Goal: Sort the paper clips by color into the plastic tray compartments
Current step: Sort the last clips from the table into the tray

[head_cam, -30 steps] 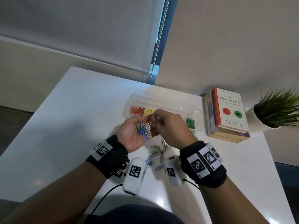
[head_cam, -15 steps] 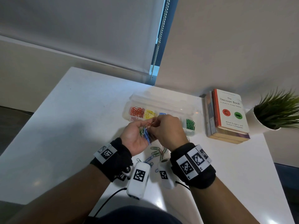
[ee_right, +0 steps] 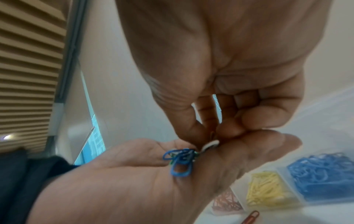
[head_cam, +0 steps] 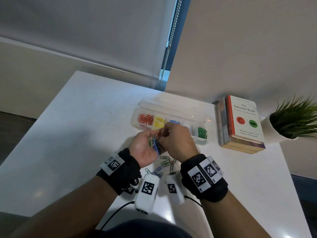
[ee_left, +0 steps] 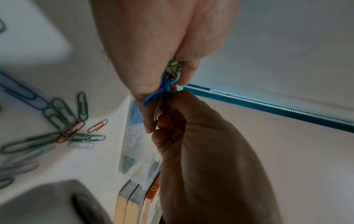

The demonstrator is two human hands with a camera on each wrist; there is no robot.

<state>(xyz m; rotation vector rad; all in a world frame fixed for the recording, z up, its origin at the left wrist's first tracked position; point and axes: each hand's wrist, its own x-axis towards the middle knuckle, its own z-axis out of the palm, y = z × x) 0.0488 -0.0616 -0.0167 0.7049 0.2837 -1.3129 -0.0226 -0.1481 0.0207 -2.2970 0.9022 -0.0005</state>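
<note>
My left hand, palm up, grips a bunch of mixed paper clips, blue, green and white. Just in front of the tray, my right hand reaches over it, and its thumb and fingers pinch a clip at the top of the bunch, where an orange-red one shows. The clear plastic tray holds red clips, yellow clips, blue clips, white ones and green clips in separate compartments. The left wrist view shows the bunch between both hands.
Several loose green, blue, orange and white clips lie on the white table under my wrists. A stack of books stands right of the tray, with a potted plant beyond it. A blind chain hangs behind.
Both hands have drawn closer together and shifted slightly left. The right fingers have closed tighter over the bunch, covering the white clip seen a second ago.
</note>
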